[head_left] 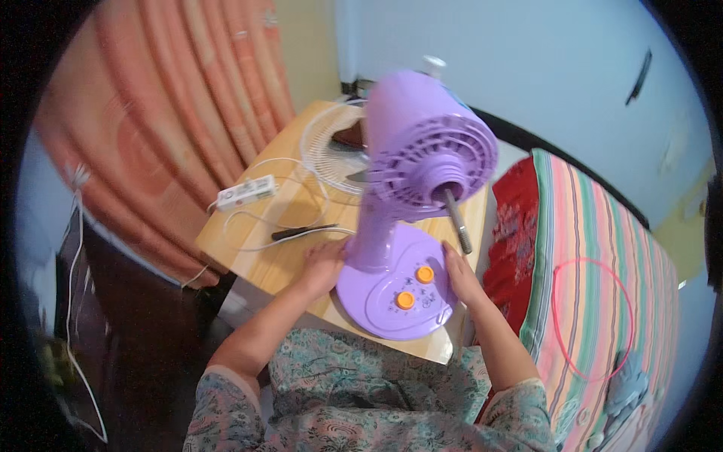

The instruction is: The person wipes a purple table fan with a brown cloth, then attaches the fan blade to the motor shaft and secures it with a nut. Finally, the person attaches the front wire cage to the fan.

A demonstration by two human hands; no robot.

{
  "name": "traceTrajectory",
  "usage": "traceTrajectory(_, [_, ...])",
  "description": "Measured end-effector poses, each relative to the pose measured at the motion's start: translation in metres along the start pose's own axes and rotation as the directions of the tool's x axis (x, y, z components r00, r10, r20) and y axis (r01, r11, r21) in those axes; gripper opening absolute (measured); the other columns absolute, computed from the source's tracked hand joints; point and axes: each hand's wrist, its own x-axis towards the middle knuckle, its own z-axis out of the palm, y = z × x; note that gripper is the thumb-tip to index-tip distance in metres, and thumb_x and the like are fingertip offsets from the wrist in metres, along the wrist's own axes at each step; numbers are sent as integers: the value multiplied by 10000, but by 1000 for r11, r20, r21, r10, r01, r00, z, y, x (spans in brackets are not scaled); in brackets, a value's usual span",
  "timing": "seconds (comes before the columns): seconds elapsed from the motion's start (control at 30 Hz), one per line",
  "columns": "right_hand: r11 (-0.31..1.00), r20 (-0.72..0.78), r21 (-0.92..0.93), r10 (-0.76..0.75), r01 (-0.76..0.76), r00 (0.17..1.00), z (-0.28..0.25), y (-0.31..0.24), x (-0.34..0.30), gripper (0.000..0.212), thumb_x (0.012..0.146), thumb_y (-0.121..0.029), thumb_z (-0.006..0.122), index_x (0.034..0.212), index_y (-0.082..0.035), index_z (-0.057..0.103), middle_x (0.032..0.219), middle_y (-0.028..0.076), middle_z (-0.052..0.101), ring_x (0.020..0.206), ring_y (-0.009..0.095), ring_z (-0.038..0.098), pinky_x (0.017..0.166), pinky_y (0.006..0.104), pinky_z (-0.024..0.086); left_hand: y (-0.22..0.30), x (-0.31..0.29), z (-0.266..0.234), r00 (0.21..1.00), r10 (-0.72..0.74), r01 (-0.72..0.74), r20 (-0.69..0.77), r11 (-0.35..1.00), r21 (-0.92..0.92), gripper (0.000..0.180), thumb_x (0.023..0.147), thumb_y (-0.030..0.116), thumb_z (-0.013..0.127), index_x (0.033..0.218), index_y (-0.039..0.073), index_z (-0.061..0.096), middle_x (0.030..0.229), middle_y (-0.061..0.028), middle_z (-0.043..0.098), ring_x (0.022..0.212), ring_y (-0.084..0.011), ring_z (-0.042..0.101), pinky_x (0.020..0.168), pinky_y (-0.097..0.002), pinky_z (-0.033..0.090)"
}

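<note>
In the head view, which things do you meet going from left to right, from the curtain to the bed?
Orange curtain → white power strip → left hand → purple fan base → right hand → pink ring on the striped bedcover.

Glossy purple plastic fan (407,203), dull metal shaft (456,220), matt wooden table (263,256).

One purple fan (410,203), two orange knobs (425,274).
</note>
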Motion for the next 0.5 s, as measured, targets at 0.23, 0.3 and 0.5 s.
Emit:
traceTrajectory(0.23, [993,-143,41,112,-107,983,-24,1,-50,596,1025,-401,335,1419,46,339,1467,190,367,1379,265,316,1133,334,225,-6,21,-26,956,217,-241,-200,965,-106,273,913,210,506,1141,138,639,1200,-58,597,1122,-277,522,936,-446,397])
traceTrajectory(0.3, [990,-156,76,129,-118,979,-14,-11,-62,582,1022,-383,341,1430,32,328,1463,199,369,1369,273,331,1124,341,243,-6,50,-52,950,198,-245,-242,952,-182,265,887,151,543,1134,132,637,1207,-62,590,1117,-286,526,914,-447,430])
traceTrajectory(0.5, [989,-134,22,145,-143,980,6,-50,-54,530,1027,-344,331,1406,26,350,1407,223,416,1322,300,383,1093,363,293,2,192,-63,909,178,-226,-377,970,-87,482,890,115,537,1362,118,440,1427,-87,419,1280,-317,418,1043,-412,373])
